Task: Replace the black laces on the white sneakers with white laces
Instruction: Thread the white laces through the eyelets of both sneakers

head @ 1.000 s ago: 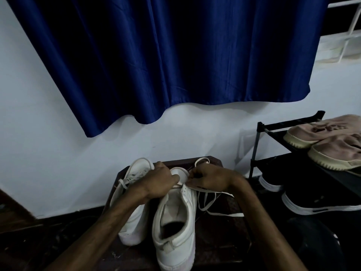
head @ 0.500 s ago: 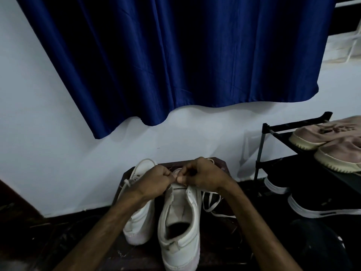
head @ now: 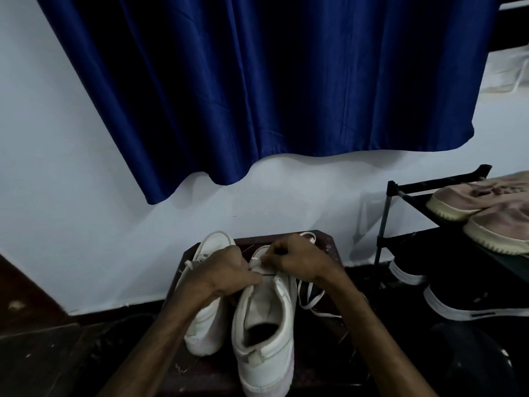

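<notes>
- A near white leather low-top sneaker (head: 266, 325) stands on a dark brown wooden bench (head: 329, 247). Its heel is toward the bench's front edge and its toe toward the back edge, by the wall.
- A second white sneaker (head: 206, 319) stands just beside it on the left, along the bench's left edge and pointing the same way.
- The left hand (head: 226, 273) has its fingers curled over the forepart of the near sneaker and grips it, with the thumb lying along the left eyelet flap.
- The right hand (head: 300, 262) is curled too, and its fingertips pinch a flat white lace (head: 298, 292) just above the toe-end eyelets.
- The slack of that lace lies in loose loops on the bench by the sneaker's right side, under the right wrist.
- A deep blue pleated curtain (head: 286, 81) hangs over the white wall (head: 71, 196) behind the bench.
- To the right stands a black metal shoe rack (head: 383, 224). It holds pale pink shoes with cream soles (head: 472, 202) on top and black sneakers with white soles (head: 472, 305) below.
</notes>
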Motion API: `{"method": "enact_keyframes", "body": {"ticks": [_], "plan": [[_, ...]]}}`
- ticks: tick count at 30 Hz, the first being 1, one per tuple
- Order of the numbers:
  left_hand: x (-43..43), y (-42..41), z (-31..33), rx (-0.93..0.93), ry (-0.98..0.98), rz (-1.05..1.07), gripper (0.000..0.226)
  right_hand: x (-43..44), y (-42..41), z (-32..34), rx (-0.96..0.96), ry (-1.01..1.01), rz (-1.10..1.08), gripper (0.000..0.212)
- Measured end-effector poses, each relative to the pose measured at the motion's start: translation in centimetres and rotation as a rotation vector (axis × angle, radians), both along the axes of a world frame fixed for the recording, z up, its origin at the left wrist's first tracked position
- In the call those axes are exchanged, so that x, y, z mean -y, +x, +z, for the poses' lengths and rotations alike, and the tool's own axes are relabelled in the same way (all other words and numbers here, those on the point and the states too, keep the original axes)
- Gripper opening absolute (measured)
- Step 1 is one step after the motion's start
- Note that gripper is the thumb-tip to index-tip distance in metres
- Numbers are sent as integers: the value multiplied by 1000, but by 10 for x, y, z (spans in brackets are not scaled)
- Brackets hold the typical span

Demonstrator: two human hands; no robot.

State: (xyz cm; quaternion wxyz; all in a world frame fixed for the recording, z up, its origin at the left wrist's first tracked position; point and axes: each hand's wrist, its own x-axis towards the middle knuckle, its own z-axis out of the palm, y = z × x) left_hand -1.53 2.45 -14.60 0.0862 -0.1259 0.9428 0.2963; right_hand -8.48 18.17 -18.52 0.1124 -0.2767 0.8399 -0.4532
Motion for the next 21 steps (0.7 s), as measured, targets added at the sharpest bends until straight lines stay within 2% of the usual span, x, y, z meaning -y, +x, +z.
{"method": "enact_keyframes", "body": {"ticks": [2,4,7,11,16,21], "plan": [[4,-1,3,-4,-12,72,15,1,0,-1,31,-17,-17,14],[6,-1,5,16,79,124,14,2,-1,-2,35,-13,-24,13],[7,-1,5,16,217,153,38,2,-1,-1,51,-2,-9,11],[4,-2,5,29,257,175,17,4,6,2,71,20,27,15],[1,-1,7,27,281,190,21,10,7,5,22,102,-15,13],[-1,1,6,11,330,213,19,19,11,8,-127,167,-62,10]]}}
